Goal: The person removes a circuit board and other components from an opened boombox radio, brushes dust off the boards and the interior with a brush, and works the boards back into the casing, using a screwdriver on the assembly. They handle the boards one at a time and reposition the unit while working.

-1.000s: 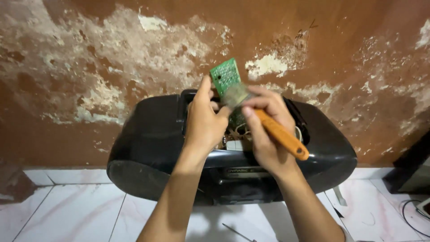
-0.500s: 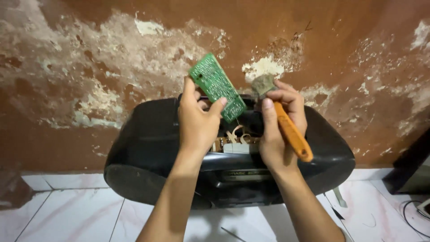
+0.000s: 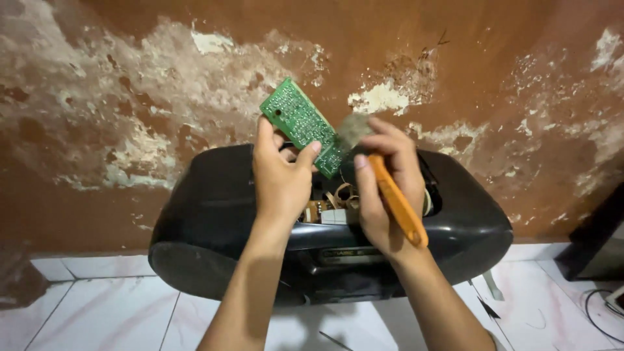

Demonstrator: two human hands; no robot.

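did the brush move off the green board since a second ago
Yes. The brush in the right hand has shifted right, off the green circuit board, judged against the black radio; its bristles now sit at the board's right edge.

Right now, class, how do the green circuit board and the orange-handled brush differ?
The circuit board is flat, green and rectangular; the brush is slim, orange-handled, with grey bristles. The left hand pinches the circuit board; the right hand grips the brush. Both are held tilted above the black radio.
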